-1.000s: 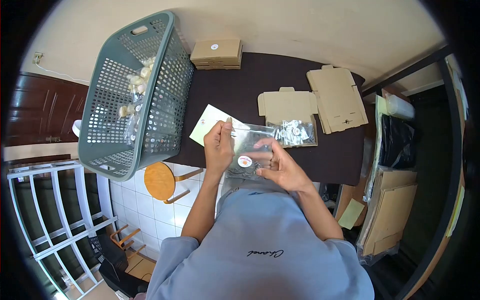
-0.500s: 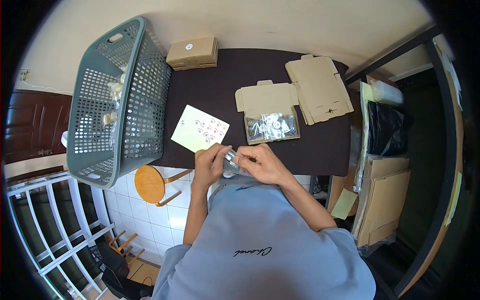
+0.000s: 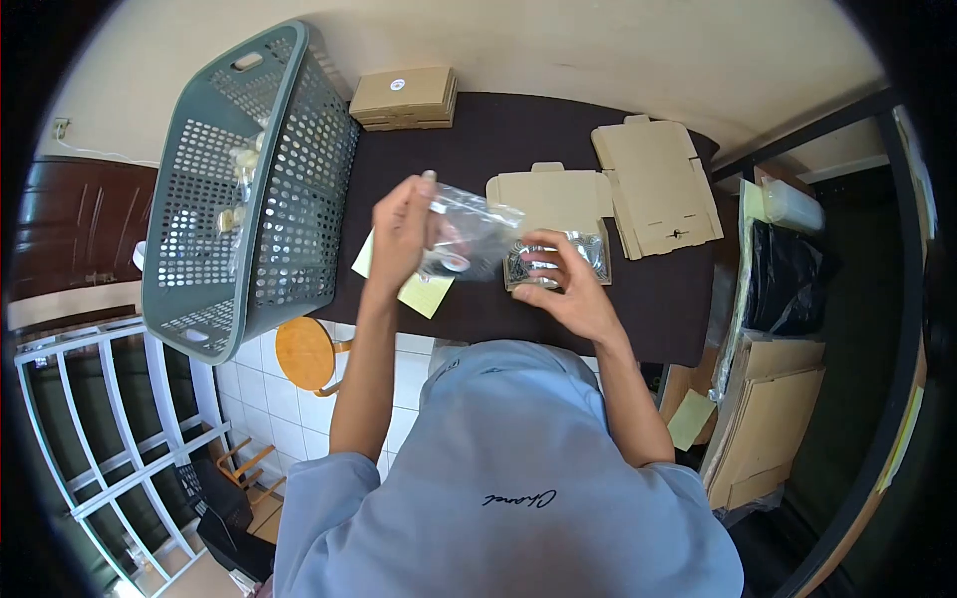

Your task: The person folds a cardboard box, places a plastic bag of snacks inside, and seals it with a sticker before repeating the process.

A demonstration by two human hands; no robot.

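My left hand (image 3: 404, 227) pinches the edge of a clear plastic bag (image 3: 471, 237), which hangs over the table with a round sticker on it. Spread fingers show on my right hand (image 3: 563, 284), just right of the bag and over the front of an open cardboard box (image 3: 553, 194). Inside that box lie clear packets of small metallic-looking parts (image 3: 593, 251), partly covered by my right hand. A pale sticker sheet (image 3: 427, 295) lies under my left forearm and the bag, mostly hidden.
A tall grey-green plastic basket (image 3: 299, 189) stands at the left. Stacked closed boxes (image 3: 404, 98) sit at the back of the dark table (image 3: 478, 130). One flattened cardboard box (image 3: 658, 184) lies at the right. Below the table's left edge is a wooden stool (image 3: 305, 354).
Both hands were together at the table's front edge around the bag. They have moved forward and apart; my left hand lifts the bag, and my right hand has let go of it.
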